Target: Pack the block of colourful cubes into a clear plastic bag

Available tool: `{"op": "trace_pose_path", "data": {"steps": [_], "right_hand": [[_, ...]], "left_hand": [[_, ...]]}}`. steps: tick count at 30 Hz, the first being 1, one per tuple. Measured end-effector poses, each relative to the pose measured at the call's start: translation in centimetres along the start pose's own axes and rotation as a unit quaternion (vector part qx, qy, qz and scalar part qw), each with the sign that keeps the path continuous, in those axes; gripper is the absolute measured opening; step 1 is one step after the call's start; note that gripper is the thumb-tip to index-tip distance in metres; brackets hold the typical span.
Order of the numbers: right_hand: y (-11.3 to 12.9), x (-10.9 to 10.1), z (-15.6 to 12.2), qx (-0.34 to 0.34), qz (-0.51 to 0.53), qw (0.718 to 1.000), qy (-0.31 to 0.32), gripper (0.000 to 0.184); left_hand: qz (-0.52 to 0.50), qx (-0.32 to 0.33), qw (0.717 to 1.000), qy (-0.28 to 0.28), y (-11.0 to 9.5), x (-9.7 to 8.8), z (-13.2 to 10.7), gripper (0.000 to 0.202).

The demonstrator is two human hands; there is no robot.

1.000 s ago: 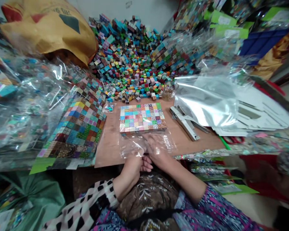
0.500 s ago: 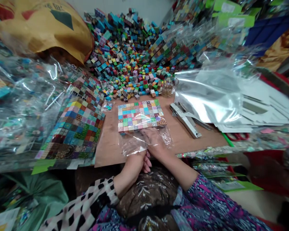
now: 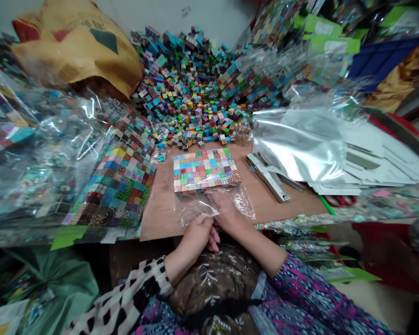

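Note:
A flat block of small colourful patterned cubes (image 3: 206,168) lies on a brown board (image 3: 160,204), inside a clear plastic bag (image 3: 192,209) whose mouth faces me. My left hand (image 3: 198,232) is closed on the near edge of the bag, thumb and finger pinching the film. My right hand (image 3: 225,209) reaches through the bag's mouth to the near edge of the block. Its fingertips are blurred behind the film and partly hidden at the block, so their grip does not show.
A metal stapler (image 3: 268,177) lies right of the block. Behind is a heap of loose cubes (image 3: 195,93). Bagged cube blocks (image 3: 115,181) stand at left, below a yellow sack (image 3: 80,51). Clear bags (image 3: 300,144), white cards (image 3: 373,163) and red-handled scissors (image 3: 340,200) are at right.
My left hand has shifted up slightly to the bag's edge, with thumb and finger now visibly pinching it. The right hand stays at the block. The whole view has shifted slightly.

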State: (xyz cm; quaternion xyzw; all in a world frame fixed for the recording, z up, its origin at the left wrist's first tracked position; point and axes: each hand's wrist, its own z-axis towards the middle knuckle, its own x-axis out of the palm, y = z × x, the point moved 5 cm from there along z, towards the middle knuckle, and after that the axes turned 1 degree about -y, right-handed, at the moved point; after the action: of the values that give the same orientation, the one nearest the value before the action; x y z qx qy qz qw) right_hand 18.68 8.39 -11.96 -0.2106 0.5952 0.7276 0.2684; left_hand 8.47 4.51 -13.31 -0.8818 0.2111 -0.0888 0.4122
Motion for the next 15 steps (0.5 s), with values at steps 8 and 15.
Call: {"op": "trace_pose_path", "data": {"steps": [8, 15], "right_hand": [[2.3, -2.1, -8.6, -0.132, 0.02, 0.983, 0.125, 0.053], [4.0, -9.1, -10.6, -0.168, -0.145, 0.97, -0.102, 0.049]], "left_hand": [[0.154, 0.053, 0.975, 0.153, -2.0, -2.5, -3.8, 0.016], [0.357, 0.347, 0.864, -0.072, -9.2, -7.4, -8.5, 0.036]]}}
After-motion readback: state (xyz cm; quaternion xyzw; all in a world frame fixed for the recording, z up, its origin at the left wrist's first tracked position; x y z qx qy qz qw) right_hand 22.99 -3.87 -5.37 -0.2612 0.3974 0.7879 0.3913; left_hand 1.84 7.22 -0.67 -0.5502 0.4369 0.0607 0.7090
